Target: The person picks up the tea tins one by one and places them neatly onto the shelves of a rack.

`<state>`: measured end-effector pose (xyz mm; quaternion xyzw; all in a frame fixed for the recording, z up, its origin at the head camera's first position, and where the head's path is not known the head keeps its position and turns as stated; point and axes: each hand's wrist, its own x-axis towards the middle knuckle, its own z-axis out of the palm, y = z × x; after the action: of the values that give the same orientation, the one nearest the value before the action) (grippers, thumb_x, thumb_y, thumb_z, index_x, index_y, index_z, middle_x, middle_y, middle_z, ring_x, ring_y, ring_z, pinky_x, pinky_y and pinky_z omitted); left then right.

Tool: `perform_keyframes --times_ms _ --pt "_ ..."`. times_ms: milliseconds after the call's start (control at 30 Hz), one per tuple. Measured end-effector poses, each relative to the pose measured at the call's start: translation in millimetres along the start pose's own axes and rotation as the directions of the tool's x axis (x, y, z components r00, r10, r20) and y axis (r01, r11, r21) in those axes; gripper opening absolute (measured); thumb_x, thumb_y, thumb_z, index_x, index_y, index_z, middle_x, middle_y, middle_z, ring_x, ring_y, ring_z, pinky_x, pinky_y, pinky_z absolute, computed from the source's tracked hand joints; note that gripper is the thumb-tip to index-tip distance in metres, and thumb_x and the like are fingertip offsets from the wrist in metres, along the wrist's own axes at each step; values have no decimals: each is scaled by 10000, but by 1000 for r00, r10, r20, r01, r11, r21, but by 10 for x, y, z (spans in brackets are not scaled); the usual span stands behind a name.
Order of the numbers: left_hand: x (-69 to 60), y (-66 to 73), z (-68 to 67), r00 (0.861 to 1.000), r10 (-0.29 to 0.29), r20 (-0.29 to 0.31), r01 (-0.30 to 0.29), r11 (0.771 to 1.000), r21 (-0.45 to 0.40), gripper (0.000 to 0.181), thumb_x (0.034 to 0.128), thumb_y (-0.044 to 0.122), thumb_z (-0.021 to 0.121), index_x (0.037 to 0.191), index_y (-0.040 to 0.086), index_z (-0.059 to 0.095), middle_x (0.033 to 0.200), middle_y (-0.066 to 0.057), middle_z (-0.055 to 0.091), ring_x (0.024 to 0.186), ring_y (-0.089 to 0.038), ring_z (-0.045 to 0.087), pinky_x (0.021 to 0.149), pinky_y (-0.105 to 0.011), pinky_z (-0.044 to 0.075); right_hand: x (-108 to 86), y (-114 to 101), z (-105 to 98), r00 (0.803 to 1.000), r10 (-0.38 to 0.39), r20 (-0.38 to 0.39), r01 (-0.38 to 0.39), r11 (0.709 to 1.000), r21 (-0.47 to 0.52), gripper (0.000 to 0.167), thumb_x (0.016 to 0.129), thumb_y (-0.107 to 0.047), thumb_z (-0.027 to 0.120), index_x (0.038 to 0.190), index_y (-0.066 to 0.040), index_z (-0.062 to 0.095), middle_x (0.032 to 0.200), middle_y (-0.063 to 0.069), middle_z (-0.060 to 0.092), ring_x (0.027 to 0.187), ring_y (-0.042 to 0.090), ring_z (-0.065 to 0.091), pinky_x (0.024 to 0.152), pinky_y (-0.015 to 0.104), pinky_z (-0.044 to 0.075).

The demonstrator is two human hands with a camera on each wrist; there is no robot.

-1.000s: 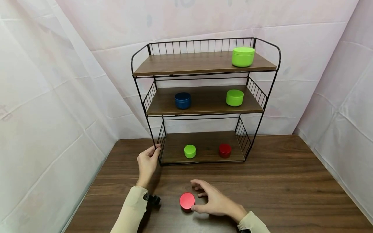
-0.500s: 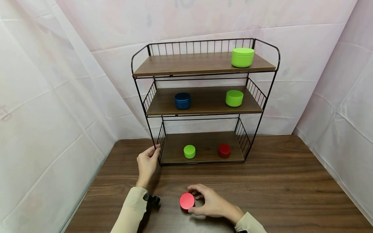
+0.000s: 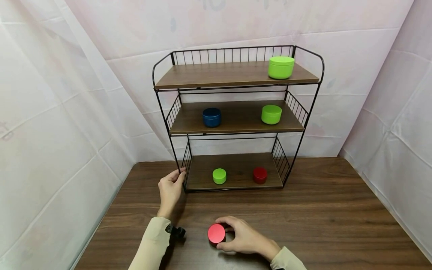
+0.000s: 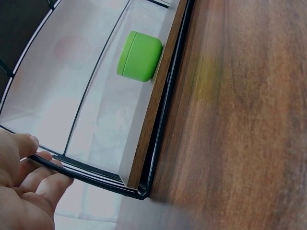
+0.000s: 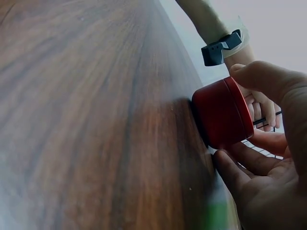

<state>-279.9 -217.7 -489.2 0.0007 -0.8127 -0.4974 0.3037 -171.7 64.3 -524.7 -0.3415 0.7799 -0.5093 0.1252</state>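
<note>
A red round tin (image 3: 216, 233) with a lid stands on the table in front of the rack. My right hand (image 3: 244, 237) grips it from the right, thumb on the near side and fingers curved round the far side. In the right wrist view, the thumb touches the lid edge of the red tin (image 5: 220, 115), and the fingers (image 5: 244, 163) lie against its opposite side. At the front left post of the black wire shelf rack (image 3: 236, 188), my left hand (image 3: 170, 189) pinches the metal frame. The left wrist view shows its fingers (image 4: 53, 187) curled round the wire.
Green tins stand on the top (image 3: 281, 68), middle (image 3: 271, 114) and bottom (image 3: 219, 176) shelves. A blue tin (image 3: 212, 117) is on the middle shelf, a dark red tin (image 3: 260, 175) on the bottom one. Pale cloth (image 3: 337, 93) hangs behind the wooden table (image 3: 337, 217).
My right hand has moved slightly left and closed its thumb and fingers round the red tin, which has stayed in place. The left hand keeps its hold on the rack.
</note>
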Motion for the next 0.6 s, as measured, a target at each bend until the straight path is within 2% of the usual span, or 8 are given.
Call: perform_keyframes --times_ms 67,233,600 --pt "-1 2 -3 1000 -4 1 4 1000 4 133 950 136 753 1054 98 826 868 -77 803 457 16 384 466 -174 289 4 -1 3 1000 1 -2 -1 1000 -2 600 847 -259 860 1350 -58 604 1315 23 657 1103 35 661 978 255 536" --pt "-5 -1 -7 1000 -12 11 12 1000 -7 141 953 136 749 1062 85 822 867 -136 796 435 17 339 449 -178 257 11 0 7 1000 8 -6 -8 1000 -6 549 849 -231 856 1325 -88 622 1296 6 664 1086 23 661 964 252 542" --pt "-2 -1 0 1000 -4 13 4 1000 -15 150 951 129 750 1061 51 816 883 -170 792 459 18 365 467 -170 277 37 4 3 1000 0 5 0 1000 19 460 846 -170 849 1262 -137 654 1229 -36 677 1072 22 660 945 228 546"
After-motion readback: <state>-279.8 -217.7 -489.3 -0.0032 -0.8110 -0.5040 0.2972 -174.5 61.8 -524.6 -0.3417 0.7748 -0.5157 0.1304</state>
